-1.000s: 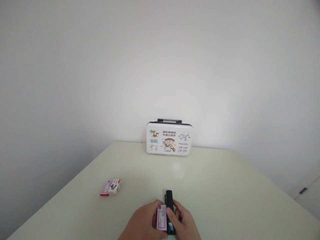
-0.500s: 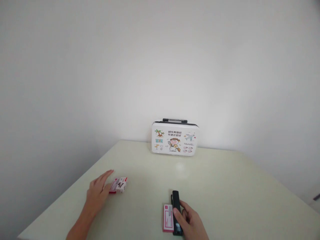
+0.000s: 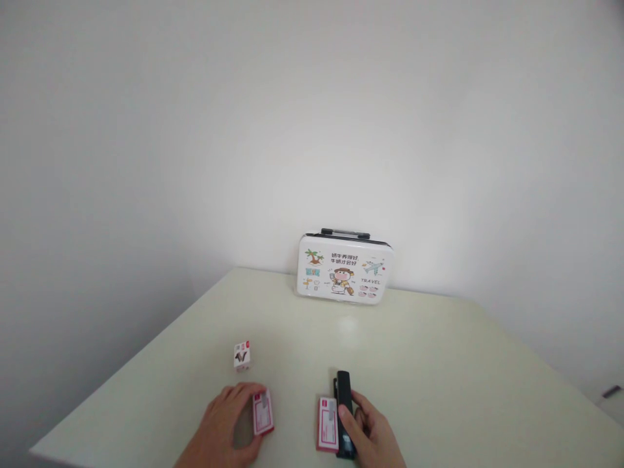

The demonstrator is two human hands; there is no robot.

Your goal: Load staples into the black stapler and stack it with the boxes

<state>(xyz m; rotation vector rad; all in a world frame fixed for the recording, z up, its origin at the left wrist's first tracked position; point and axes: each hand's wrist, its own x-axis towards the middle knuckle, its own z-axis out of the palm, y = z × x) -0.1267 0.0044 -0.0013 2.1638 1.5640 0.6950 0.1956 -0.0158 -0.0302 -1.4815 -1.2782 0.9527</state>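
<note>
My left hand (image 3: 229, 422) grips a small white box with pink print (image 3: 262, 413) by its two ends, thumb near me and fingers at the far end. My right hand (image 3: 371, 429) is closed around a black stapler (image 3: 344, 416), which lies lengthwise away from me. Against the stapler's left side rests a second white and pink box (image 3: 327, 424). Beyond my left hand stands a little staple box (image 3: 242, 356) with a dark staple picture on its front.
A white case with cartoon prints (image 3: 345, 268) and a black handle stands at the back of the pale table (image 3: 429, 351), near the wall (image 3: 341, 117). A small dark object (image 3: 612, 392) shows at the far right edge.
My left hand has taken hold of the white and pink box beside the staple box and carried it right and nearer to me. The right hand stays on the stapler.
</note>
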